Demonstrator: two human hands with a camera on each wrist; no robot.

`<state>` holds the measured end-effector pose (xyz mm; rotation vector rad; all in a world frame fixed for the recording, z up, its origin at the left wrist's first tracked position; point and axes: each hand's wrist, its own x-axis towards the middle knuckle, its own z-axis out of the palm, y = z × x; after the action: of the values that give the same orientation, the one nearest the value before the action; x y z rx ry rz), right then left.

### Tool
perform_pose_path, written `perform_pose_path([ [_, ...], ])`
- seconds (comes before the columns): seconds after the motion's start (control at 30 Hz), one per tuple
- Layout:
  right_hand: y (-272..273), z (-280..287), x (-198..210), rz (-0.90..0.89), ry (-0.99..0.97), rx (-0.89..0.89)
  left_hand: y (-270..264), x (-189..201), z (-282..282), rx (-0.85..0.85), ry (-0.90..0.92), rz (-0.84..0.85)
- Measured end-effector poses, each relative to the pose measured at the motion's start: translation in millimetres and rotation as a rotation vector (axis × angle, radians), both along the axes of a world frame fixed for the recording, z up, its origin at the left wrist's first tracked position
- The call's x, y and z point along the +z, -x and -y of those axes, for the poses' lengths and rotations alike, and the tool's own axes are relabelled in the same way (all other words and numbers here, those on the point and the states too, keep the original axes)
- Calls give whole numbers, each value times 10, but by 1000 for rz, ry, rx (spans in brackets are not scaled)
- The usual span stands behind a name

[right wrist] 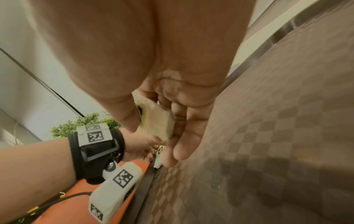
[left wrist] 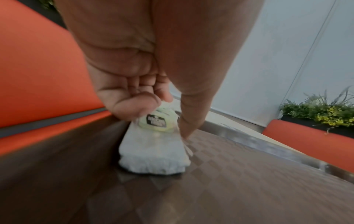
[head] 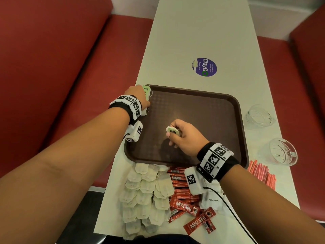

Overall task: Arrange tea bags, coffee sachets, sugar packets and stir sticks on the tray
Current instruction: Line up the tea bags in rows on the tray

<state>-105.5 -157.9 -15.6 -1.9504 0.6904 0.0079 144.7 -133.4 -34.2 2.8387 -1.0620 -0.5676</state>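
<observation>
A brown tray (head: 202, 111) lies across the white table. At its far left corner my left hand (head: 146, 98) pinches the green tags (left wrist: 156, 122) of a stack of white tea bags (left wrist: 153, 156) that rests on the tray floor (left wrist: 239, 174); the thumb tip touches the tray beside the stack. Above the tray's middle my right hand (head: 173, 135) pinches a small bundle of tea bags (head: 173, 131) between thumb and fingers, clear of the surface. The right wrist view shows that bundle (right wrist: 157, 121) held over the checkered tray (right wrist: 277, 136).
Near the table's front edge lie several loose tea bags (head: 146, 194), red Nescafe sachets (head: 186, 201), white sugar packets (head: 212, 199) and orange stir sticks (head: 262, 173). Two glass cups (head: 258, 117) (head: 281, 152) stand right of the tray. Red benches flank the table.
</observation>
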Motion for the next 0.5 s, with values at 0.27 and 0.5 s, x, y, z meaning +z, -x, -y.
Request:
perform_pose_path([
  [0.27,-57,-20,94,63,-60,-48,427,589,-507,-224,498,-315],
  [0.5,-113,-106,152,118,-103,-50,745,732,-1006,-501,534,-474],
])
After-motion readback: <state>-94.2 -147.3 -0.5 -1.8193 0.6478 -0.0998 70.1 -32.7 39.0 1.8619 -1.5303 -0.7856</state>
